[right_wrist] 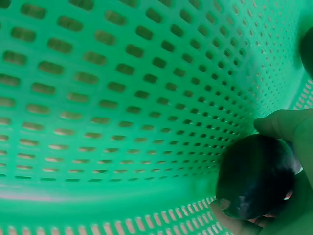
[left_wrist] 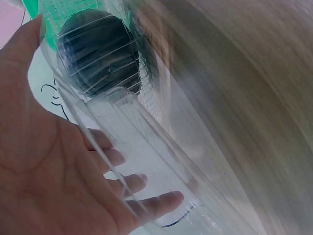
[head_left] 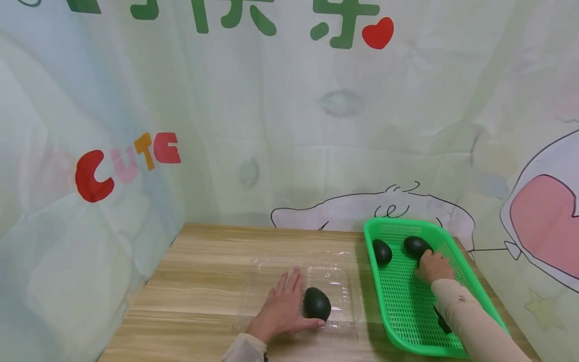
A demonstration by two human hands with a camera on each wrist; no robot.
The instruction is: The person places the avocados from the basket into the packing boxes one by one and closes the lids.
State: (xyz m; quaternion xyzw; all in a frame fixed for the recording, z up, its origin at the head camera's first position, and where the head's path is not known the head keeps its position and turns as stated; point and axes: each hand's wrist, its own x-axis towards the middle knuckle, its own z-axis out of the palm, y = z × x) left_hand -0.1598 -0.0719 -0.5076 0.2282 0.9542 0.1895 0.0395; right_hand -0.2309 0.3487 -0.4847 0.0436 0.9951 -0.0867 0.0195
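Observation:
In the head view a clear plastic container (head_left: 338, 275) lies on the wooden table, with a dark, egg-shaped avocado (head_left: 317, 304) in its right half. My left hand (head_left: 281, 310) rests at the container with fingers spread and straight, its thumb beside the lower end of that avocado. The left wrist view shows the same avocado (left_wrist: 100, 54) through the ribbed plastic. Inside the green basket (head_left: 377, 301), my right hand (head_left: 436, 267) grips another avocado (right_wrist: 254, 176) between thumb and fingers. A further avocado (head_left: 382, 252) lies against the basket's left wall.
The basket stands at the table's right side, right of the container. Behind the wooden table (head_left: 190, 281) hangs a pale printed cloth (head_left: 289, 151), with another stretch along the left. A dark band (head_left: 442, 321) shows at my right wrist.

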